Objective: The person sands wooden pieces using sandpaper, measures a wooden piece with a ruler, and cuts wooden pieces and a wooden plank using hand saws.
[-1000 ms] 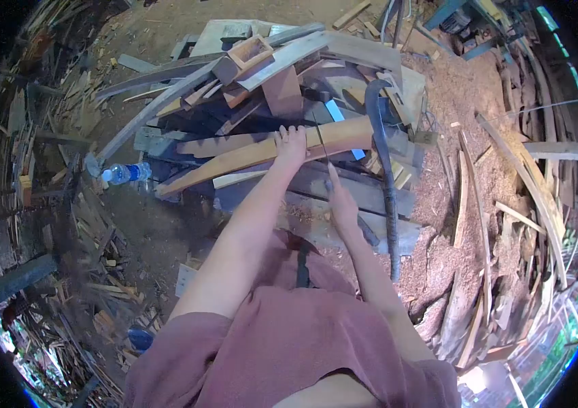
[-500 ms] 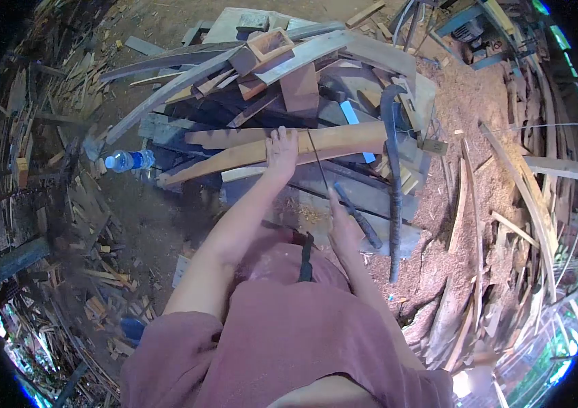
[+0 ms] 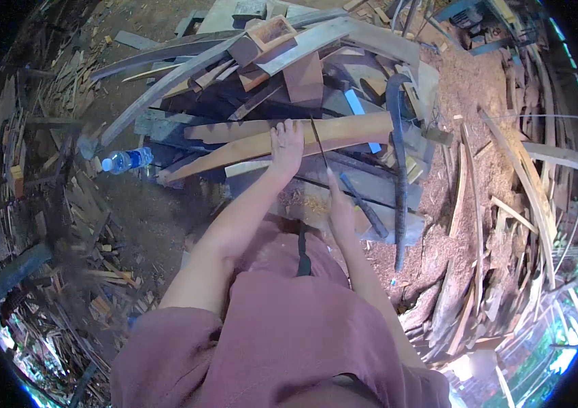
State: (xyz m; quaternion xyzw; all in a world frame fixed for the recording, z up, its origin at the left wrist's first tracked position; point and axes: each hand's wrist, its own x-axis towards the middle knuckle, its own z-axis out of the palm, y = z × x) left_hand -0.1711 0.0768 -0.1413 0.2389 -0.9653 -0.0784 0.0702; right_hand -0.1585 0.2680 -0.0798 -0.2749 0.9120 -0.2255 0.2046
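My left hand [image 3: 287,146] presses down on a long, tapered wooden plank [image 3: 357,129], its fingers lying over the top and far edge. In my right hand [image 3: 341,211] is a handsaw [image 3: 320,143]; its thin dark blade crosses the plank just right of my left hand. Most of the saw's handle is hidden in my grip. Beside my right hand lies a dark-handled tool [image 3: 365,207]. Farther right a long, dark curved tool with a hooked end [image 3: 398,156] lies past the plank's right end. A pale strip of wood [image 3: 245,168] lies below the plank.
Wood offcuts, long boards [image 3: 166,95] and an open wooden box [image 3: 274,35] pile up behind the plank. A plastic water bottle [image 3: 126,160] lies at left. A light blue strip [image 3: 362,119] sticks out past the plank. Sawdust [image 3: 469,88] and long slats cover the right side.
My right hand and the saw have moved slightly forward, away from my body. My left hand stays on the plank. The whole view has shifted a little.
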